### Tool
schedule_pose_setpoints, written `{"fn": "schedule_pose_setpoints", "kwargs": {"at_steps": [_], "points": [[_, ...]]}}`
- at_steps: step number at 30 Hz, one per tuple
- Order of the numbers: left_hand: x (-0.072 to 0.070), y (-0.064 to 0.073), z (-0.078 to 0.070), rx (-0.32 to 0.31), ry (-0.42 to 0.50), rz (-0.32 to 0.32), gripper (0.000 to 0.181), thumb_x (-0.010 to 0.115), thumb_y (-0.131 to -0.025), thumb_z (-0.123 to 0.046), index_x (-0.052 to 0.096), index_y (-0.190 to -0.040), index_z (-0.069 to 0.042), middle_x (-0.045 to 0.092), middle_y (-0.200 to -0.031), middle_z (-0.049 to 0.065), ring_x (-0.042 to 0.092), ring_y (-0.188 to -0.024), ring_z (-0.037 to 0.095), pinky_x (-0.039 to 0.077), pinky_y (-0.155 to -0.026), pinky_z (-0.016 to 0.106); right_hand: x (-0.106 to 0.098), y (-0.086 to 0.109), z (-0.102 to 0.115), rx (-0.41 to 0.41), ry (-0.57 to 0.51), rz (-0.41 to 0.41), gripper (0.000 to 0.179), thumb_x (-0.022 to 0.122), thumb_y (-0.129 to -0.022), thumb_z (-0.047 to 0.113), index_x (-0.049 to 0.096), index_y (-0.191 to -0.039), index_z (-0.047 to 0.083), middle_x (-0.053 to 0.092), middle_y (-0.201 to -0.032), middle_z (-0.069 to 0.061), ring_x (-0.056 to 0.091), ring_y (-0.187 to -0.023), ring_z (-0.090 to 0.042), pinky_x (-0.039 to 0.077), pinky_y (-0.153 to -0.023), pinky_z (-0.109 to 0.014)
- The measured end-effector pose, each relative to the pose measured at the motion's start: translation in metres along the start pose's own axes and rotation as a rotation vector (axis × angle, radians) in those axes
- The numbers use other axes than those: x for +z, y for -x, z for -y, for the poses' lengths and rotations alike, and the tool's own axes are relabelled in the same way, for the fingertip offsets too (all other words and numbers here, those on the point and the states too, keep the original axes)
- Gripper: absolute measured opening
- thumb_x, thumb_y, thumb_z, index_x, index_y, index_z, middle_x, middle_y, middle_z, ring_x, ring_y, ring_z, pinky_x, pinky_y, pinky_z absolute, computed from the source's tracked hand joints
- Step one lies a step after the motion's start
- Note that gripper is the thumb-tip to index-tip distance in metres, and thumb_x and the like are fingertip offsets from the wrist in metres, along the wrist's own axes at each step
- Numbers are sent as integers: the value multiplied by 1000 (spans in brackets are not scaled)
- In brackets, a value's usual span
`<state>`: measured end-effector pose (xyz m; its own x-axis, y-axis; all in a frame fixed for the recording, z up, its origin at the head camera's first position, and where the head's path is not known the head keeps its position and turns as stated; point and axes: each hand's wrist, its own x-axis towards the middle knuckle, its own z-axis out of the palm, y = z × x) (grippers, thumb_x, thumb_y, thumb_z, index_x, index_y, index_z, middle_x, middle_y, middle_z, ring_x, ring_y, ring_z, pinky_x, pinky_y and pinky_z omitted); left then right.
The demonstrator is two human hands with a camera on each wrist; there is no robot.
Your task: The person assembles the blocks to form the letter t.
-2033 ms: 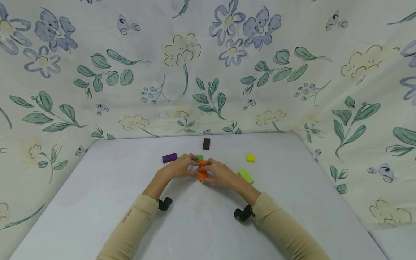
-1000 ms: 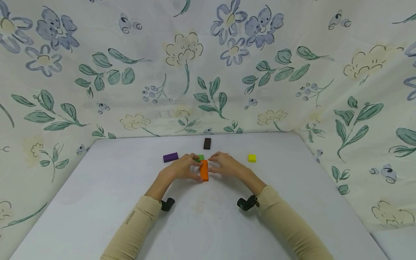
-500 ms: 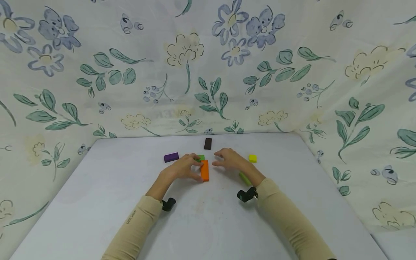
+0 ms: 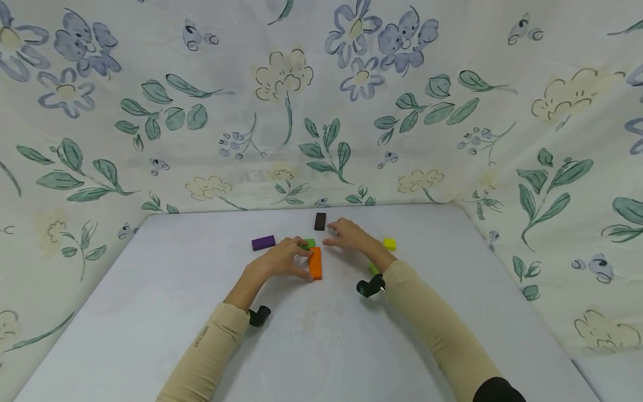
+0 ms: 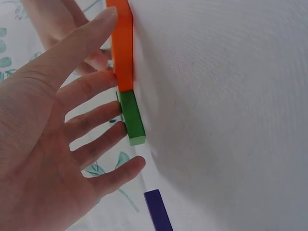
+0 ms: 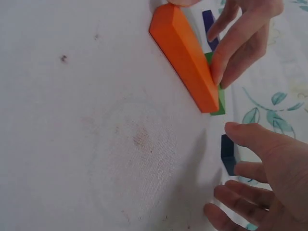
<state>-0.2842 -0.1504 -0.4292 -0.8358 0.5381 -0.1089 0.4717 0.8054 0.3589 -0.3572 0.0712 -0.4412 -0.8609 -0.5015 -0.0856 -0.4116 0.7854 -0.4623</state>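
An orange block [image 4: 316, 263] lies lengthwise on the white table, its far end against a green block [image 5: 132, 115]. My left hand [image 4: 281, 260] stays at their left side, thumb and index fingertip touching the orange block, the other fingers fairly straight along the green one. Much of the green block is behind that hand in the head view. My right hand [image 4: 351, 235] holds nothing; its fingers are loosely extended just to the right of a dark brown block [image 4: 320, 221]. In the right wrist view, thumb and fingertips are close by this dark block [image 6: 227, 155].
A purple block [image 4: 263, 243] lies left of the left hand. Beyond the right forearm are a yellow block [image 4: 389, 244] and a lime green block [image 4: 373, 268], the latter partly covered by the arm. A floral cloth [image 4: 226, 128] hangs behind the table [image 4: 311, 346].
My right hand has let go of the orange block, drawn off to the right, then moved away from me toward the dark brown block. The left hand has stayed at the orange block.
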Motion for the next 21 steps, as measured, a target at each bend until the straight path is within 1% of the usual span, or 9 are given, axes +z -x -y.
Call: {"fn": "schedule_pose_setpoints", "kwargs": {"at_steps": [4, 6, 10, 13, 16, 21], "points": [[0, 0, 0, 1, 15, 2, 64, 83, -76, -43, 66, -128, -10, 51, -142, 14, 47, -127, 33, 42, -109, 48, 1, -8, -1, 60, -8, -11, 65, 67, -93, 39, 48, -143, 2, 54, -139, -19, 54, -117, -28, 47, -105, -41], [0, 0, 1, 5, 12, 1, 64, 83, -75, -43, 66, -128, -10, 52, -142, 14, 47, -127, 33, 43, -108, 48, 1, -11, -1, 69, -7, -21, 67, 67, -93, 38, 46, -145, 2, 51, -142, -19, 52, -124, -30, 45, -108, -43], [0, -1, 2, 14, 4, -10, 65, 83, -75, -44, 66, -128, -10, 52, -141, 14, 47, -126, 33, 43, -108, 48, 1, -17, 0, 89, -4, -39, 72, 67, -92, 39, 41, -148, 4, 44, -148, -20, 47, -132, -32, 41, -112, -45], [-1, -1, 3, 14, 16, -12, 65, 83, -75, -43, 67, -128, -10, 52, -141, 14, 47, -126, 33, 43, -108, 47, 2, -21, -1, 110, 5, -43, 74, 67, -92, 40, 37, -151, 6, 37, -153, -19, 43, -137, -32, 37, -115, -46], [0, -1, 3, 9, 23, -10, 65, 83, -74, -44, 67, -127, -10, 52, -141, 14, 47, -126, 33, 42, -108, 47, 5, -26, -3, 108, 20, -54, 75, 68, -92, 37, 35, -151, 7, 35, -155, -19, 40, -140, -32, 34, -117, -46], [3, -2, 4, 5, 31, -6, 65, 84, -74, -43, 67, -128, -10, 51, -142, 14, 47, -127, 33, 42, -109, 47, 13, -34, -7, 90, 21, -73, 68, 64, -95, 30, 35, -151, 7, 36, -155, -17, 40, -140, -30, 34, -117, -44]]}}
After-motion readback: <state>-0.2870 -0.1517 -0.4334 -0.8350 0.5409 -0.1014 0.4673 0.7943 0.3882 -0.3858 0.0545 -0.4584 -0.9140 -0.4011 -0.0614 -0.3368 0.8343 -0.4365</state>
